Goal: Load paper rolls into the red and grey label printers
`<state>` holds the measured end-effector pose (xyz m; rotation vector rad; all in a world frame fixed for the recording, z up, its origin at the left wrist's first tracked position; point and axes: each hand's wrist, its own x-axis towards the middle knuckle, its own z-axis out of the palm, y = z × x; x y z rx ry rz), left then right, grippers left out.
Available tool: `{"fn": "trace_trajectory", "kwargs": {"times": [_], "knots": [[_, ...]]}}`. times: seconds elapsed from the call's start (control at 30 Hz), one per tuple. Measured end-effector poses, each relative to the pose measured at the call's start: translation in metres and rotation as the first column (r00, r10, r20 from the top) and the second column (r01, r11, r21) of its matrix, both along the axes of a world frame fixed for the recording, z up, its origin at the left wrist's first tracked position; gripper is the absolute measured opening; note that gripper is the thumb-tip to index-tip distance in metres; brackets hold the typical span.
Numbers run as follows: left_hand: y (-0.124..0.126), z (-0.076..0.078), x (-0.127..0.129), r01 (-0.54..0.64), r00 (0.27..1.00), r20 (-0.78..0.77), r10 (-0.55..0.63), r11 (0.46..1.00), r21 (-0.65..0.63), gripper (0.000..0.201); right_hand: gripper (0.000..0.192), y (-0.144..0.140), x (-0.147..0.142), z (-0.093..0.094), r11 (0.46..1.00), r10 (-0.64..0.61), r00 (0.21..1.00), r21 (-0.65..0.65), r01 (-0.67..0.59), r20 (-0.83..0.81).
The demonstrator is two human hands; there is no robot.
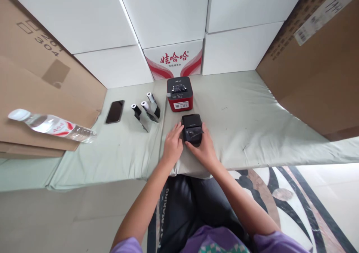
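A small black label printer (192, 127) lies on the pale green cloth-covered surface (246, 118) right in front of me. My left hand (172, 144) rests against its left side with fingers curled on the edge. On the right side, my right hand (204, 148) grips the printer's front corner. Just behind it stands a red and black printer (180, 94). Left of that, three paper rolls in dark wrappers (146, 111) lie together.
A black phone (115, 111) lies face up left of the rolls. A water bottle (53, 126) lies on flat cardboard at far left. White boxes (168, 17) line the back; a large brown carton (316, 62) stands at right.
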<state>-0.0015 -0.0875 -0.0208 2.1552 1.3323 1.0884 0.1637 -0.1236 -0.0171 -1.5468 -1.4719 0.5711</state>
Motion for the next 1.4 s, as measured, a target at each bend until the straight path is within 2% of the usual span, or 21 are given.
{"fn": "trace_trajectory", "kwargs": {"times": [0.13,0.27,0.4,0.5,0.67,0.8,0.87,0.93,1.03,1.13,1.23,1.3,1.4], "knots": [[0.015,0.008,-0.005,0.116,0.992,0.054,-0.113,0.992,-0.057,0.077,0.099,0.0,0.0,0.001,1.0,0.001,1.0,0.002,-0.001,-0.02],[0.023,0.013,-0.006,0.166,0.98,0.131,-0.147,0.975,-0.146,0.075,0.099,-0.001,0.0,0.003,1.0,-0.012,0.999,-0.006,0.012,-0.033],[0.034,0.019,-0.003,0.284,0.937,0.279,-0.212,0.925,-0.251,0.076,0.099,-0.002,0.001,0.005,1.0,0.013,0.999,0.01,-0.013,-0.04],[0.051,0.025,0.0,0.334,0.924,0.287,-0.254,0.901,-0.278,0.076,0.1,-0.001,0.001,0.005,0.999,0.02,1.0,0.035,-0.019,-0.024],[0.074,0.028,0.006,0.344,0.937,0.162,-0.308,0.894,-0.288,0.075,0.099,-0.001,0.001,0.0,0.999,0.028,0.999,0.026,-0.029,0.026],[0.074,0.025,0.009,0.279,0.96,0.051,-0.276,0.914,-0.296,0.068,0.097,-0.002,0.002,0.0,0.999,0.047,0.998,0.02,-0.048,0.044],[0.07,0.03,0.009,0.208,0.972,-0.046,-0.23,0.938,-0.277,0.065,0.096,-0.002,0.003,0.001,0.998,0.055,0.998,0.02,-0.056,0.037],[0.066,0.043,0.009,0.133,0.968,-0.181,-0.172,0.969,-0.209,0.054,0.096,-0.002,0.003,0.002,0.998,0.063,0.998,0.02,-0.063,0.023],[0.068,0.069,0.009,0.104,0.916,-0.377,-0.133,0.99,-0.098,0.038,0.096,-0.002,0.003,0.003,0.998,0.066,0.998,0.005,-0.066,0.005],[0.082,0.087,0.015,0.208,0.833,-0.503,-0.231,0.973,-0.103,0.026,0.095,-0.002,0.002,0.003,0.998,0.059,0.998,-0.003,-0.059,-0.003],[0.1,0.089,0.028,0.261,0.779,-0.552,-0.297,0.954,-0.145,0.015,0.095,-0.001,0.002,0.003,0.999,0.052,0.999,0.003,-0.052,-0.005],[0.107,0.088,0.038,0.216,0.757,-0.591,-0.278,0.961,-0.175,0.009,0.095,-0.001,0.002,0.003,0.998,0.056,0.998,0.004,-0.056,-0.004],[0.108,0.093,0.047,0.15,0.698,-0.674,-0.242,0.97,-0.192,0.013,0.095,-0.001,0.002,0.002,0.998,0.057,0.998,-0.005,-0.057,-0.005]]}}
